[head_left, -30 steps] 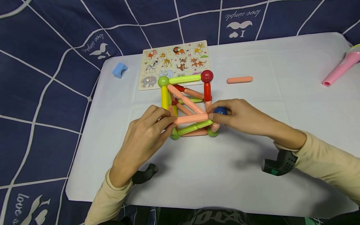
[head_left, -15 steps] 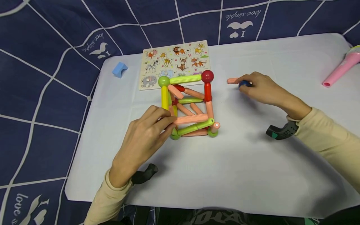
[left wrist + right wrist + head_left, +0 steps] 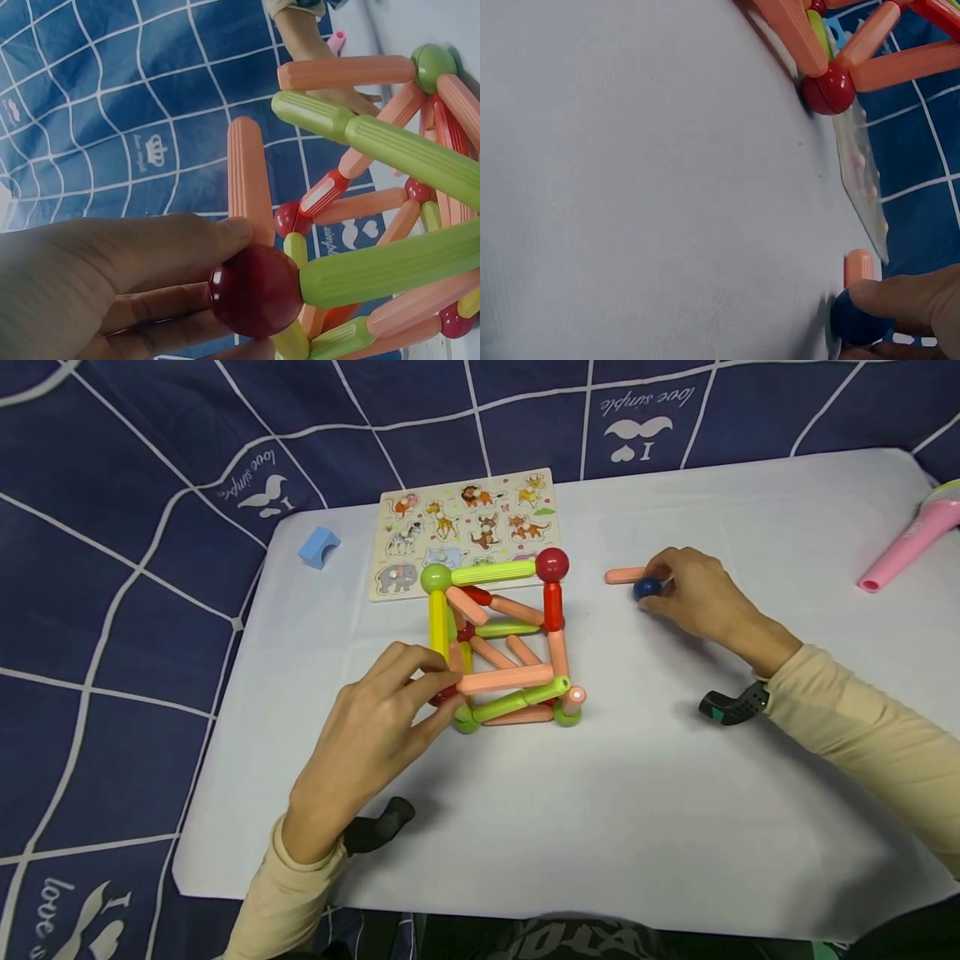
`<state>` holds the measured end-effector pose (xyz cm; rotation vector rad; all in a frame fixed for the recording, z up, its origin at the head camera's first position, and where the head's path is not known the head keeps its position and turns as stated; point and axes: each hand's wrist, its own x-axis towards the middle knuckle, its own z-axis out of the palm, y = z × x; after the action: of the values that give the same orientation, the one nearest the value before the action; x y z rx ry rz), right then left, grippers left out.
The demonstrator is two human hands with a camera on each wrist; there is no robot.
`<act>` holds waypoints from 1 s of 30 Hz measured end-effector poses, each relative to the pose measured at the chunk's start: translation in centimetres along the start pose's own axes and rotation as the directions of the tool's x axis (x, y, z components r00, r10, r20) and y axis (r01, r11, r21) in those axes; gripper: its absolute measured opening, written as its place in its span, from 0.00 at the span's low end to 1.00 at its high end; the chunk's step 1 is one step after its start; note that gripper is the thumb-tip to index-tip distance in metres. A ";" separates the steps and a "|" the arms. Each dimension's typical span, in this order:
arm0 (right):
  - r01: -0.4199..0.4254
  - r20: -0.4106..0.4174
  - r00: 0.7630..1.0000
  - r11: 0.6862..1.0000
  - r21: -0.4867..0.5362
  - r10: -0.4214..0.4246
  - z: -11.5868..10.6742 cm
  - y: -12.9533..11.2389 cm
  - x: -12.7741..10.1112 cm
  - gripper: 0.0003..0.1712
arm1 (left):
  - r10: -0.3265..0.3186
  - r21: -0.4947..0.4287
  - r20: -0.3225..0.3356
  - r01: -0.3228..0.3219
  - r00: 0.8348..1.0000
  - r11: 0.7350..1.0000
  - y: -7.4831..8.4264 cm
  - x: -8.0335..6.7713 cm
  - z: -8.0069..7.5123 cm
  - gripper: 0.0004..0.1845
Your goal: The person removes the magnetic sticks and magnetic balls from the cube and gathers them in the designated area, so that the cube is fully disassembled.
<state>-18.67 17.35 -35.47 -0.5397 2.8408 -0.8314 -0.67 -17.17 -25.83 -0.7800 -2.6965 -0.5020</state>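
A cube-like frame of green, orange and red rods and balls (image 3: 498,639) stands mid-table. My left hand (image 3: 390,710) pinches the red ball (image 3: 255,291) at the frame's near left corner, fingers curled round it. To the right, my right hand (image 3: 686,589) grips a blue ball (image 3: 647,587) (image 3: 859,319) on the table, next to a loose orange rod (image 3: 624,575) (image 3: 859,266). The rod's right end is hidden under my fingers.
An animal peg puzzle board (image 3: 468,527) lies behind the frame. A blue block (image 3: 319,546) sits at the table's far left, a pink toy microphone (image 3: 911,539) at the far right edge. The white table (image 3: 600,827) is ringed by dark blue cloth (image 3: 112,568).
My right hand pulled the blue ball off the frame's near right corner and carried it right and back to the loose orange rod. The left hand stayed at the frame.
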 end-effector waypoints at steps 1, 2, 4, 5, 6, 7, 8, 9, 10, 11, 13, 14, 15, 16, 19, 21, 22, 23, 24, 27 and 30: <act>-0.002 -0.004 1.000 1.000 -0.008 0.002 -0.1 -0.1 0.0 0.26 | -0.007 -0.004 0.005 0.007 1.000 1.000 0.0 0.0 -0.1 0.12; -0.005 -0.008 1.000 1.000 -0.019 0.005 -0.2 -0.2 -0.1 0.27 | -0.013 -0.008 0.010 0.013 1.000 1.000 0.0 -0.1 -0.1 0.12; -0.009 -0.025 1.000 0.999 -0.038 0.008 -0.6 -0.7 -0.3 0.28 | -0.020 -0.009 0.019 0.020 1.000 1.000 -0.1 -0.1 -0.2 0.13; -0.007 -0.038 0.999 0.999 -0.046 0.005 -0.9 -1.2 -0.4 0.28 | -0.022 -0.009 0.025 0.023 0.999 1.000 -0.1 -0.1 -0.3 0.14; 0.002 -0.056 0.998 0.999 -0.049 -0.005 -1.2 -1.8 -0.5 0.28 | -0.025 -0.009 0.030 0.025 0.999 1.000 -0.1 -0.1 -0.3 0.14; 0.015 -0.076 0.997 0.999 -0.048 -0.019 -1.5 -2.5 -0.6 0.27 | -0.026 -0.009 0.034 0.027 0.999 1.000 -0.1 -0.1 -0.4 0.15; 0.035 -0.098 0.994 0.999 -0.041 -0.039 -1.8 -3.4 -0.7 0.26 | -0.029 -0.010 0.037 0.029 0.999 1.000 -0.2 -0.2 -0.4 0.15; 0.060 -0.116 0.991 0.998 -0.026 -0.062 -2.1 -4.4 -0.8 0.25 | -0.031 -0.009 0.038 0.032 0.999 0.999 -0.2 -0.2 -0.4 0.16; 0.097 -0.132 0.986 0.995 -0.011 -0.098 -2.4 -5.5 -1.0 0.23 | -0.036 -0.011 0.040 0.036 0.999 0.999 -0.2 -0.2 -0.5 0.16; 0.141 -0.140 0.980 0.990 0.005 -0.139 -2.6 -6.7 -1.2 0.21 | -0.039 -0.013 0.041 0.040 0.998 0.999 -0.2 -0.2 -0.5 0.16; 0.242 -0.146 0.961 0.969 0.041 -0.234 -2.8 -9.0 -1.8 0.17 | -0.045 -0.014 0.042 0.045 0.998 0.999 -0.2 -0.2 -0.5 0.16; 0.299 -0.139 0.947 0.952 0.061 -0.289 -2.8 -10.2 -2.1 0.15 | -0.047 -0.016 0.043 0.048 0.998 0.999 -0.2 -0.3 -0.5 0.16; 0.356 -0.124 0.930 0.931 0.079 -0.345 -2.7 -11.3 -2.4 0.14 | -0.049 -0.016 0.043 0.049 0.998 0.999 -0.2 -0.3 -0.5 0.16; 0.412 -0.105 0.909 0.906 0.092 -0.403 -2.6 -12.4 -2.8 0.14 | -0.049 -0.017 0.043 0.050 0.998 0.999 -0.2 -0.3 -0.5 0.16; 0.511 0.018 0.856 0.851 0.124 -0.516 -2.0 -15.3 -3.8 0.16 | -0.047 -0.022 0.042 0.048 0.998 0.999 -0.3 -0.4 -0.5 0.16; 0.535 0.116 0.828 0.835 0.129 -0.548 -1.5 -16.7 -4.3 0.20 | -0.047 -0.025 0.041 0.048 0.998 0.999 -0.3 -0.4 -0.5 0.17; 0.540 0.159 0.817 0.832 0.126 -0.555 -1.3 -17.2 -4.4 0.22 | -0.046 -0.027 0.041 0.047 0.998 0.999 -0.2 -0.4 -0.5 0.16; 0.544 0.194 0.807 0.830 0.122 -0.557 -1.1 -17.6 -4.6 0.23 | -0.044 -0.028 0.041 0.046 0.998 0.999 -0.2 -0.4 -0.5 0.16; 0.548 0.215 0.800 0.828 0.118 -0.560 -0.9 -17.9 -4.7 0.23 | -0.043 -0.028 0.040 0.044 0.998 0.999 -0.2 -0.4 -0.5 0.16; 0.562 0.222 0.791 0.821 0.105 -0.570 -0.5 -18.2 -5.0 0.21 | -0.038 -0.023 0.040 0.039 0.998 0.999 -0.2 -0.3 -0.5 0.16; 0.559 0.209 0.796 0.822 0.108 -0.569 -0.2 -18.1 -5.1 0.18 | -0.035 -0.015 0.040 0.036 0.999 0.999 -0.2 -0.3 -0.4 0.16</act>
<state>-8.57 5.15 -25.28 -1.4259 2.4490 -0.8280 -0.45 -17.61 -25.60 -0.7554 -2.7508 -0.5224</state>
